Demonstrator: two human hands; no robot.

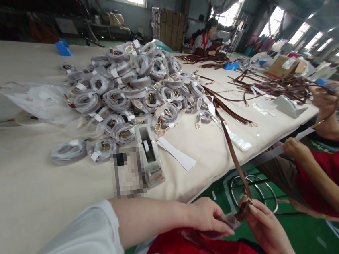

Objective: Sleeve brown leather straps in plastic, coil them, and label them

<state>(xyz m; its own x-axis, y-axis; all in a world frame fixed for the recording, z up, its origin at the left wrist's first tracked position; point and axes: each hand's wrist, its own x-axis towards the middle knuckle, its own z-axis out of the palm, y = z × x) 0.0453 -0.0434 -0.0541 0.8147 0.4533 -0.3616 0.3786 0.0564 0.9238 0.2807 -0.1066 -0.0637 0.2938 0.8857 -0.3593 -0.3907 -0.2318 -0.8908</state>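
Above my red apron, my left hand (207, 218) is closed on a clear plastic sleeve (230, 219). Close beside it, my right hand (264, 218) pinches the gathered end of a brown strap (235, 156). From my fingers that strap runs up over the table edge and onto the cloth. The bunched brown end meets the mouth of the sleeve; whether part of it lies inside, I cannot tell. A large pile of coiled straps in clear wrapping (131, 82), with gold clasps and white paper bands, covers the middle of the table.
A tape dispenser (150, 155) stands near the front edge, with white paper strips (178, 154) beside it. Loose brown straps (274, 85) and a second dispenser (288, 106) lie to the right. A co-worker's hands (297, 150) hold a strip there. Another person (206, 42) sits at the far end.
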